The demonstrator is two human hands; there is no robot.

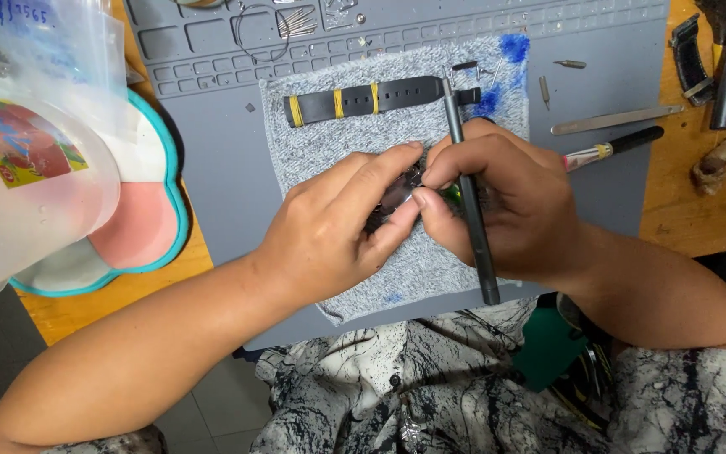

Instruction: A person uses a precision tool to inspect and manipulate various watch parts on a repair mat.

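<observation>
I have only one view, from the camera worn on the head, and it looks steeply down and forward onto the grey work mat (220,168) on the wooden table (674,219). It sits close, so the left hand (334,231) and right hand (506,206) fill the middle, and the patterned shirt (430,387) fills the bottom edge.
</observation>
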